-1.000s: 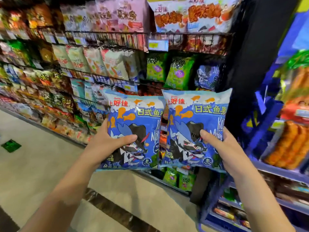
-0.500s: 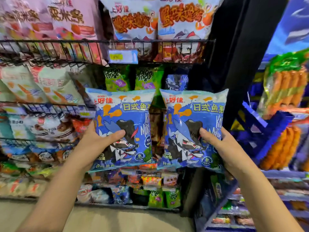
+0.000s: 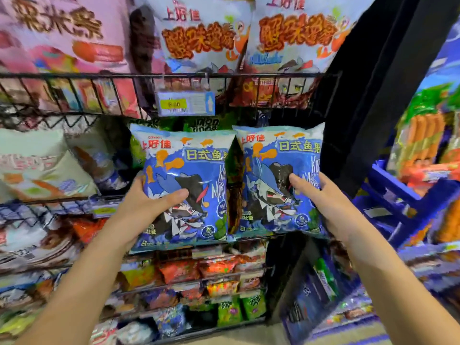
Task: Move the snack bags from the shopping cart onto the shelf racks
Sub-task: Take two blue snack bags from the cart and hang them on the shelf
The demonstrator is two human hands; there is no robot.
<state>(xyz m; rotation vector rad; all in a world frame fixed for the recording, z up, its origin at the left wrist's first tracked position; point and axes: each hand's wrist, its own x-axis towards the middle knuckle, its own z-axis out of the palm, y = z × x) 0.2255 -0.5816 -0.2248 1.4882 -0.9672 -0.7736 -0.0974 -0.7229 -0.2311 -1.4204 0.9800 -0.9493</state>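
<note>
Blue bags, left [image 3: 184, 190] and right [image 3: 281, 183], light, puffy, slick; left hand [image 3: 146, 207] and right hand [image 3: 321, 197] pinch each low, thumbs in front.

At the centre of the frame, the left hand [image 3: 149, 207] grips one blue snack bag [image 3: 184, 180] and the right hand [image 3: 323, 202] grips a second blue snack bag [image 3: 278, 175], the two upright side by side. Behind them stands a black wire shelf rack [image 3: 124, 75], with a yellow price tag [image 3: 185, 103] above the left bag.
</note>
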